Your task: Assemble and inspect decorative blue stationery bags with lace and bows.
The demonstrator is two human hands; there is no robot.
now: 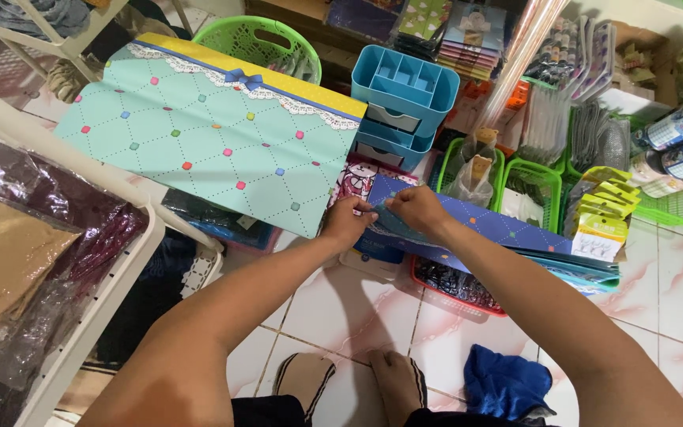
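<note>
Hands meet at the middle of the scene, over a stack of flat blue patterned sheets (pixel 507 233) that lies across low baskets on the tiled floor (pixel 673 300). The left hand (pixel 348 221) pinches the near left corner of the top sheet between thumb and fingers, its grip narrow and closed on the paper. The right hand (pixel 416 209) pinches the same edge just beside it, grip likewise closed on the sheet, the 2 hands almost touching. To the left, a large teal sheet (pixel 207 138) (diamond pattern, yellow band, lace trim and a bow along its far edge) lies spread and tilted, its near right corner by the left hand. Farther off stand a blue compartment organiser (pixel 405 99) and a green basket (pixel 258 43). A blue cloth (pixel 506 383) lies on the floor near the person's feet, at right.
</note>
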